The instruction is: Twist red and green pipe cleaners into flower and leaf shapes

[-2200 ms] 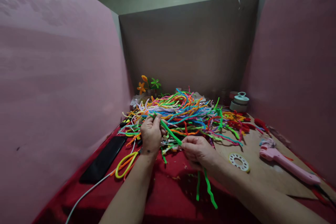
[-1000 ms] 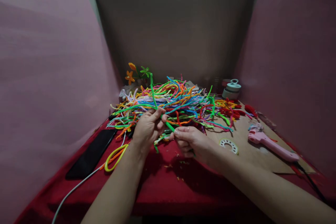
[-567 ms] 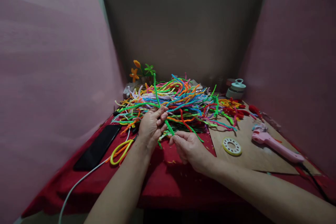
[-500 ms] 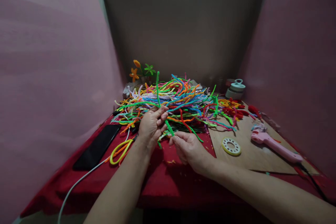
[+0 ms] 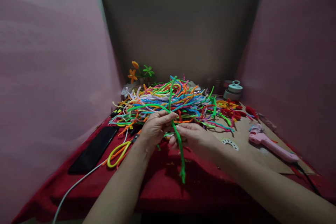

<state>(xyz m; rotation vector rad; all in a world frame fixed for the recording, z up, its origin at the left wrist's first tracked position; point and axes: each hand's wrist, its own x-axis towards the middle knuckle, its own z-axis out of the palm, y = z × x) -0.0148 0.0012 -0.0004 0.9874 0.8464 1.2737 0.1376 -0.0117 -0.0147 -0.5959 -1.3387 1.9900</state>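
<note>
My left hand (image 5: 156, 129) is closed, thumb and fingers pinching green pipe cleaners (image 5: 181, 157) where they meet. Above the pinch, one green length rises upright and another arches out to the left. Below it, a thicker green stem dangles toward me over the table's front, its lower end knobbly. My right hand (image 5: 195, 140) is closed around this stem just under the left fingers; its fingertips are partly hidden behind the green. Right behind both hands lies a big heap of multicoloured pipe cleaners (image 5: 157, 99).
A black phone (image 5: 94, 150) and yellow-handled scissors (image 5: 118, 155) lie on the red cloth (image 5: 157, 189) at left. To the right, a board (image 5: 246, 150) carries a tape roll (image 5: 230, 144) and a pink glue gun (image 5: 273, 145). Pipe-cleaner flowers (image 5: 133, 71) and a lidded jar (image 5: 233, 91) stand behind.
The lower green stem now hangs free toward me; before, its end was in my right fingers. My right hand has moved up close to the left hand. The upright green piece has shifted right.
</note>
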